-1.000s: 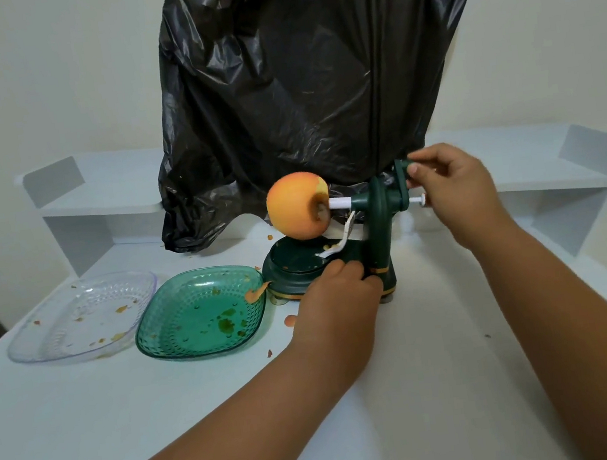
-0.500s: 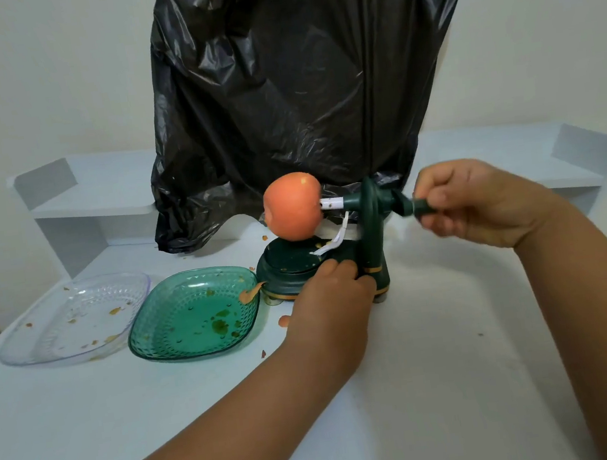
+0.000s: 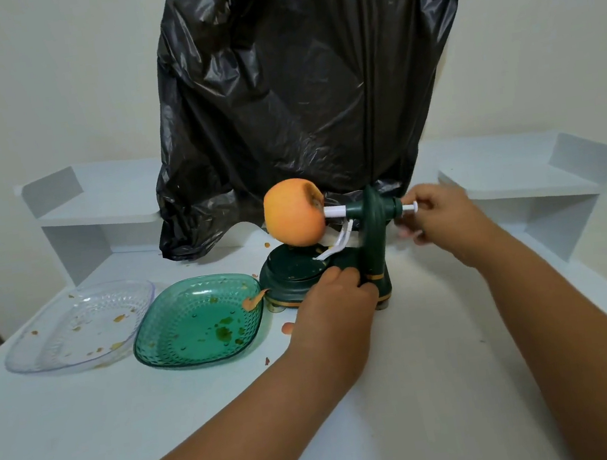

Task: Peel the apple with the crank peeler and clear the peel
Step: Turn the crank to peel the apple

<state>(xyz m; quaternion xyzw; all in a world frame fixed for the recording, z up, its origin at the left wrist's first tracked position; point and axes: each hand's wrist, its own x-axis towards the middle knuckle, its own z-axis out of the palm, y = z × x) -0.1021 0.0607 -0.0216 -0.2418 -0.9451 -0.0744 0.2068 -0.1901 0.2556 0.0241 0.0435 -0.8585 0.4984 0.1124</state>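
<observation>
Our left hand (image 3: 335,295) grips the crank peeler (image 3: 371,244) base; our right hand (image 3: 437,218) curls around its crank. Speared mid-table, the apple (image 3: 293,211) looks firm, slippery; we'd steady the base.

I see an orange-yellow apple (image 3: 294,213) on a dark green crank peeler (image 3: 371,244) with a gold band near its foot and white shaft parts. Behind it, the bag (image 3: 306,86) is glossy black. The nearer dish (image 3: 198,321) is translucent green with a dimpled diamond pattern; the other dish (image 3: 79,328) is clear, faceted. Orange peel scraps (image 3: 253,301) fleck the white worktop (image 3: 165,421).
</observation>
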